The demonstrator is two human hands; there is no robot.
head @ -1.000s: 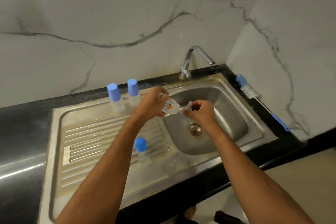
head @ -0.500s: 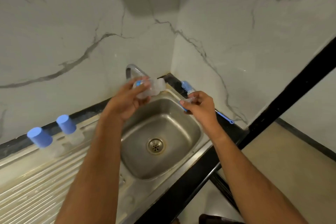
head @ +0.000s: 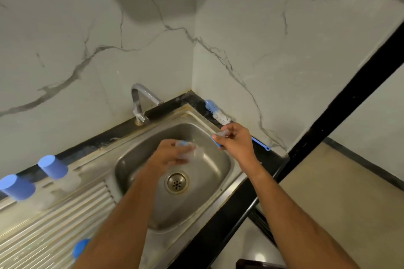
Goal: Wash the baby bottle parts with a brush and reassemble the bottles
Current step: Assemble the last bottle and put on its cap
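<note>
My left hand grips a clear bottle body over the steel sink basin; the bottle is blurred by motion. My right hand is at the basin's right rim and pinches a small clear teat with a blue ring. A blue-and-white bottle brush lies on the black counter behind that hand, its thin blue handle end showing past the wrist. Two bottles with blue caps stand at the back of the drainboard. Another blue cap peeks out beside my left forearm.
A chrome tap rises behind the basin, with no water seen running. The ribbed drainboard spreads to the left. Marble walls meet in a corner right behind the sink. The black counter edge drops to a beige floor on the right.
My left hand has lowered the bottle from near the tap down over the basin. My right hand with the teat has shifted slightly right, toward the brush. The camera has tilted.
</note>
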